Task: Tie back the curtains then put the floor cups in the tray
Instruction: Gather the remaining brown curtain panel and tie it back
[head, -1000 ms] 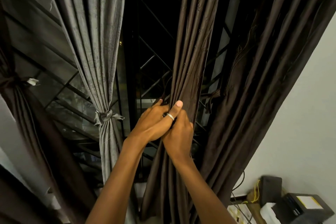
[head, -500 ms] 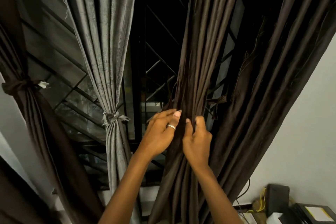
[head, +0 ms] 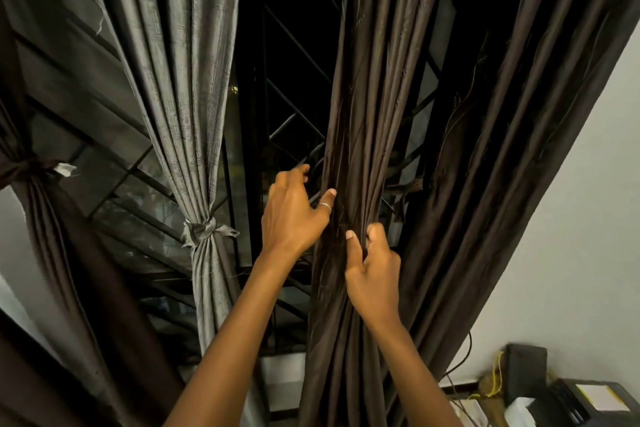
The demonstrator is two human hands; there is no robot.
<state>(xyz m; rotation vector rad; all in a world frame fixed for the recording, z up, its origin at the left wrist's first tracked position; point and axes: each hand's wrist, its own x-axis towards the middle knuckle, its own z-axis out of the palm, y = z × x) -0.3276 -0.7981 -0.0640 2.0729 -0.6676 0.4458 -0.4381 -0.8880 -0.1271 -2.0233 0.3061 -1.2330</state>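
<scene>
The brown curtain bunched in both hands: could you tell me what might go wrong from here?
1. Only the right hand pinches the folds of the brown curtain; the left hand is spread open, so the gathered bundle could fan out again.
2. No tie shows around this bundle, unlike the knotted grey curtain, so letting go now would probably undo the gathering.

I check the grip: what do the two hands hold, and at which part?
Right hand pinches the gathered dark brown curtain at mid-height; left hand rests open against it.

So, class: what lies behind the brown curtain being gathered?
Beside the brown curtain a dark window with diagonal metal bars shows. Whatever is directly behind the folds is covered.
</scene>
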